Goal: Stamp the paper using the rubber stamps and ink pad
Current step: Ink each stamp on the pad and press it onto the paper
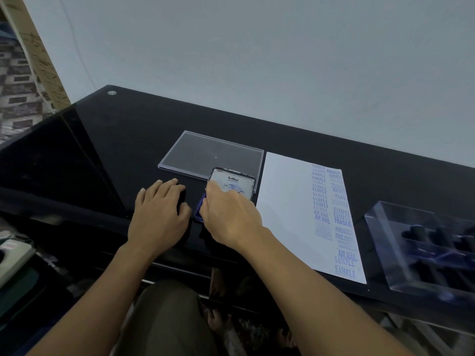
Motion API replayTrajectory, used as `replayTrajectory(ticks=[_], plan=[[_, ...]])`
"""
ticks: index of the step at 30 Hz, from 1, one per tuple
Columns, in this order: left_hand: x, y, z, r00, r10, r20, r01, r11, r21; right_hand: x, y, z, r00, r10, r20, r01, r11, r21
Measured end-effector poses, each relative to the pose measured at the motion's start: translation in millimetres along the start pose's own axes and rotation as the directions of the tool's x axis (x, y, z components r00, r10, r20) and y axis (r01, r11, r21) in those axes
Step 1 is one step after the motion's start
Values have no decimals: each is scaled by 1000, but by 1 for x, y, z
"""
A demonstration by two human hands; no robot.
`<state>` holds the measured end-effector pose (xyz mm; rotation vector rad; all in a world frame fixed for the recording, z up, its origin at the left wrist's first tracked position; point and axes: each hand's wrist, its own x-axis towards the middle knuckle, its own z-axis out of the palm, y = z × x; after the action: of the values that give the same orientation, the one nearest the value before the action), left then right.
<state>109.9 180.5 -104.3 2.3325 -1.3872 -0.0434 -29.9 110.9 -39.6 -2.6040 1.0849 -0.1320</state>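
Blue rectangular ink pad (198, 210) sits on the black glossy desk (102, 150), just left of the white sheet of paper (285, 206). Its labelled lid (232, 182) is tilted up. Behind it lies a clear flat plastic cover (205, 152).

Right hand (228, 217) is over the pad, its fingers (205, 202) curled down at the near-left edge. Cannot tell whether a stamp is underneath. Left hand (159, 214) lies flat on the desk beside the pad, fingers (167, 186) loosely spread and gripping nothing visible.

Risks, as judged:
- The pad is not braced by the left hand. A hard press could slide it on the slick surface or tip it.
- The raised lid may drop onto the knuckles.
- Wet ink could reach the fingers and then the paper's blank left half.
- The paper lies loose and may shift under a stamp, blurring the print or overlapping the blue columns at its right.
- The clear plastic box of dark rubber stamps (411, 227) is well apart, beyond the sheet, so a reach for it crosses the printed marks.
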Motion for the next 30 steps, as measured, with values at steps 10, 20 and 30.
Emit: replayTrajectory(ticks=[10, 20, 30], plan=[[2, -1, -3, 1000, -6, 27, 7, 1000, -29, -1, -2, -1, 999, 28, 19, -29, 999, 44], [3, -1, -7, 1000, -6, 23, 8, 998, -56, -1, 0, 2, 1000, 5, -10, -5, 999, 43], [5, 31, -26, 997, 26, -68, -43, 967, -252, -19, 37, -31, 983, 126, -136, -89, 964, 252]])
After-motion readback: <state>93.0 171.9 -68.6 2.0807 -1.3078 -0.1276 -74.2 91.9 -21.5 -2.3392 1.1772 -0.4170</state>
